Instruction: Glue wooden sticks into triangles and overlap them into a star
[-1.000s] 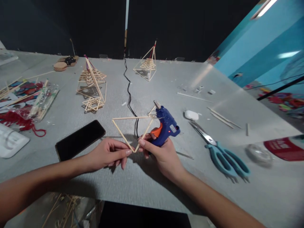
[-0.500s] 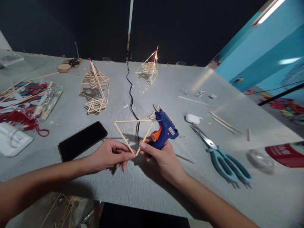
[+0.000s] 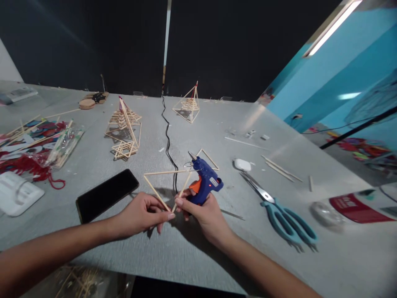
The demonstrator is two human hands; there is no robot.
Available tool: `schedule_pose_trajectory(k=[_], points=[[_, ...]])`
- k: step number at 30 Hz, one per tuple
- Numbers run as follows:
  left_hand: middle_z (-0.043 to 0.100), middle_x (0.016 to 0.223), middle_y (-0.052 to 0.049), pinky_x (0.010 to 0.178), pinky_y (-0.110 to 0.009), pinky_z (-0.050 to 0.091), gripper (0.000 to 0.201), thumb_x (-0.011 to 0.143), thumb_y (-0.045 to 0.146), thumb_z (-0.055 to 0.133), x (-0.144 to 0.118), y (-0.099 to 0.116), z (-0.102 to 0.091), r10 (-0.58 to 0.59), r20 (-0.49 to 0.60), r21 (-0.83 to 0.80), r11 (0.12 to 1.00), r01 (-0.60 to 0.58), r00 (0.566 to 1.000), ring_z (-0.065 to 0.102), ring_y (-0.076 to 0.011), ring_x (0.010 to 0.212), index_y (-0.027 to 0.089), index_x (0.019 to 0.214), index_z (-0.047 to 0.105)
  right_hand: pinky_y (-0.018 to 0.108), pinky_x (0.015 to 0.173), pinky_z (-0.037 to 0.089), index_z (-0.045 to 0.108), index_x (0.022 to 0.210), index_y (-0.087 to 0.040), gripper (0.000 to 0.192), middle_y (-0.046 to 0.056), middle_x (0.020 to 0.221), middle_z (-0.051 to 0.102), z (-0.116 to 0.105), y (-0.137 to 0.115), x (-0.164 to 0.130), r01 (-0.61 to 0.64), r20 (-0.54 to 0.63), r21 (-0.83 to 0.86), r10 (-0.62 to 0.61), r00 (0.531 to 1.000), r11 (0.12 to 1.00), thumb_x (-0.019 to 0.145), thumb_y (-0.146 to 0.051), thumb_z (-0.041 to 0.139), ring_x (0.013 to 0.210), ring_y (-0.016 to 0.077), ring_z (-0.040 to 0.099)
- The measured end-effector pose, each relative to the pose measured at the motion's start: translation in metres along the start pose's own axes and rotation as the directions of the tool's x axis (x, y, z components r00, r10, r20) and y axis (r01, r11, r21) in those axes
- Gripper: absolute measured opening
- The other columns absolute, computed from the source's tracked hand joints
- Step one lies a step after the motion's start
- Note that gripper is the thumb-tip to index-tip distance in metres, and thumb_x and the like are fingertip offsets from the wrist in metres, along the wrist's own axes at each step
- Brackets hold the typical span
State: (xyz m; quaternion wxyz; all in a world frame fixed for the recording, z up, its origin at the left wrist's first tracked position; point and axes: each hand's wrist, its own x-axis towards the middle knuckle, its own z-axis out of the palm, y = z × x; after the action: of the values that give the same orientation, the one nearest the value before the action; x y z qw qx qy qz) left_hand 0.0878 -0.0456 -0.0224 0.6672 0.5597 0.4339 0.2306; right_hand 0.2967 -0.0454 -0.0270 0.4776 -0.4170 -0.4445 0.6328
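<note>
A triangle of thin wooden sticks [image 3: 163,173] is held just above the grey table [image 3: 201,248] in front of me. My left hand [image 3: 141,213] pinches its near corner between thumb and fingers. My right hand [image 3: 204,213] grips a blue glue gun [image 3: 204,180] with an orange trigger, and its forefinger also touches the triangle's near corner. The gun's nozzle points away from me, close to the triangle's far right corner.
A black phone [image 3: 107,194] lies to the left, teal scissors [image 3: 283,213] to the right. Stick pyramids [image 3: 124,128] [image 3: 187,105] stand further back beside a black cable [image 3: 167,136]. Red yarn and stick bundles [image 3: 37,151] sit at far left; loose sticks [image 3: 279,167] lie at right.
The view has tilted upward, so everything sits lower in the frame. Both hands keep the same hold on the triangle and the glue gun.
</note>
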Motion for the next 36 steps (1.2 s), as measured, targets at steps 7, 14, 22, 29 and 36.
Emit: schedule_pose_trajectory(k=[7,14,22,29,36], points=[[0.064,0.054,0.003,0.041,-0.019,0.034,0.04,0.083,0.054,0.083,0.0,-0.001,0.0,-0.004,-0.008,0.013,1.0,0.004,1.0,0.039,-0.0059,0.041,0.014,0.086,0.078,0.024,0.051,0.046,0.074,0.078,-0.018,0.04,0.003,0.069,0.072,0.0,-0.003,-0.001,0.012,0.022,-0.004,-0.012,1.0,1.0,0.073,-0.05,0.097,0.062,0.0142,0.064],[0.064,0.053,0.003,0.04,-0.017,0.031,0.044,0.08,0.057,0.086,-0.001,0.003,0.001,-0.012,-0.025,0.012,1.0,0.012,1.0,0.041,-0.0056,0.04,0.014,0.084,0.077,0.026,0.052,0.046,0.074,0.077,-0.018,0.041,0.002,0.067,0.07,0.0,-0.004,-0.001,0.018,0.029,-0.026,-0.018,0.999,1.0,0.073,-0.052,0.096,0.061,0.0142,0.062],[0.062,0.054,0.003,0.036,-0.018,0.028,0.067,0.084,0.074,0.08,-0.003,0.007,-0.002,0.088,-0.165,-0.032,0.995,-0.095,0.982,0.041,-0.0061,0.039,0.01,0.104,0.08,0.026,0.052,0.046,0.073,0.079,-0.019,0.043,0.003,0.069,0.071,-0.004,-0.004,0.0,0.025,-0.023,-0.056,-0.026,0.999,0.998,0.073,-0.054,0.096,0.06,0.014,0.059],[0.062,0.056,0.003,0.037,-0.018,0.026,0.067,0.091,0.073,0.076,-0.01,0.015,-0.01,0.21,-0.369,-0.019,0.972,-0.233,0.905,0.04,-0.0051,0.041,0.009,0.11,0.081,0.025,0.05,0.046,0.072,0.079,-0.019,0.045,0.003,0.071,0.071,-0.006,-0.004,0.0,0.023,-0.062,-0.061,-0.027,0.998,0.998,0.069,-0.054,0.099,0.058,0.0136,0.059],[0.061,0.052,0.002,0.038,-0.018,0.028,0.063,0.092,0.071,0.077,-0.011,0.011,-0.008,0.279,-0.375,0.005,0.954,-0.299,0.884,0.04,-0.0055,0.041,0.01,0.107,0.084,0.028,0.048,0.048,0.074,0.079,-0.02,0.045,0.006,0.075,0.073,-0.008,-0.002,0.001,0.044,-0.108,-0.103,-0.055,0.993,0.994,0.068,-0.056,0.097,0.059,0.0165,0.062]])
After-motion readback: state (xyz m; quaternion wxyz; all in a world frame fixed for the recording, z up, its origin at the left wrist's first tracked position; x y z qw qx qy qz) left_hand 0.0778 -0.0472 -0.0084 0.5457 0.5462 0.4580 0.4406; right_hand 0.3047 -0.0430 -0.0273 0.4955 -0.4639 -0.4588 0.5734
